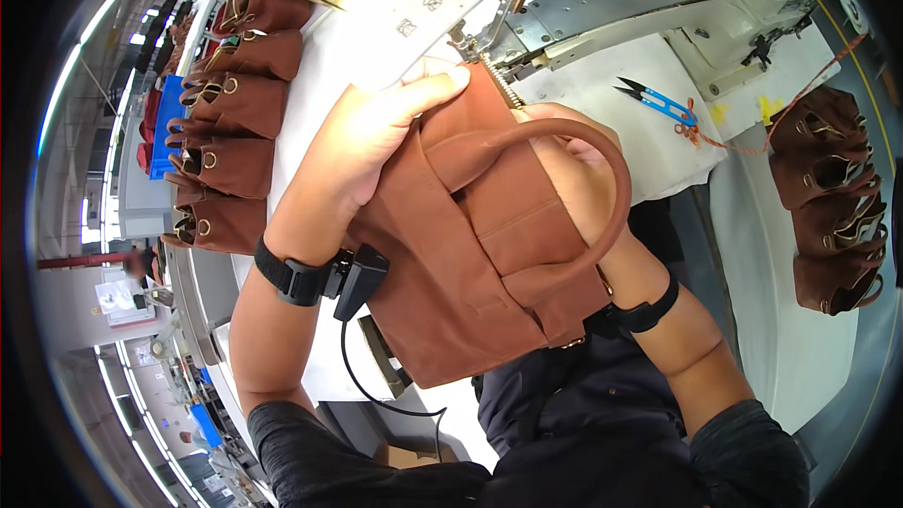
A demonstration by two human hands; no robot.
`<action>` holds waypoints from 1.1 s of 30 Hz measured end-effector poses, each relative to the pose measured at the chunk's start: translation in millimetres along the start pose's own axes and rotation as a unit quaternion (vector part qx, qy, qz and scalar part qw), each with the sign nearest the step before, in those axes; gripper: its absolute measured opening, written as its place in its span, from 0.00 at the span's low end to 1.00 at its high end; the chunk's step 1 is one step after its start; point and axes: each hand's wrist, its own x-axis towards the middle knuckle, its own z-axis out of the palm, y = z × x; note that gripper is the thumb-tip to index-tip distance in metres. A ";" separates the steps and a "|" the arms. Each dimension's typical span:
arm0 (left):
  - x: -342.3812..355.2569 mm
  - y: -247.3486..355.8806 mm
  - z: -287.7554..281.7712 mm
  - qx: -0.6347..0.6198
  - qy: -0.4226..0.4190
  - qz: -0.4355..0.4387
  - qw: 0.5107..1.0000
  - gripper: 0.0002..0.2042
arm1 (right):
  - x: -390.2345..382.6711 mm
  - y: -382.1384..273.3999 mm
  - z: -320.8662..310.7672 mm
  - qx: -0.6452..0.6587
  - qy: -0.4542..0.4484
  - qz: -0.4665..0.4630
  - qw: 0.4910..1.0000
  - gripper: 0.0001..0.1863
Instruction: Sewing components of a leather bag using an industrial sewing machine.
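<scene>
Hands [362, 146] grip brown bag [480, 254] — sewing machine [602, 9] near.

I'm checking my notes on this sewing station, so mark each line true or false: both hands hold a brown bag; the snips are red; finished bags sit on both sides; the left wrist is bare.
1. Both hands hold a brown bag. True: the left hand and the right hand grip the brown bag.
2. The snips are red. False: the snips have blue handles.
3. Brown bags sit on both sides. True: a left row and a right stack.
4. The left wrist is bare. False: it wears a black strap.
</scene>
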 end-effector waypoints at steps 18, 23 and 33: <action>8.0 6.6 -4.7 0.038 -0.069 0.040 0.996 0.14 | 18.3 24.2 -3.0 0.080 -0.029 0.006 0.996 0.09; 10.2 6.5 -7.2 0.075 -0.064 0.061 0.993 0.17 | 8.8 20.3 -8.3 0.061 -0.031 0.021 0.997 0.11; 14.9 12.3 -10.6 0.074 -0.074 0.061 0.993 0.17 | 6.5 10.6 -7.1 0.039 -0.036 0.021 0.998 0.11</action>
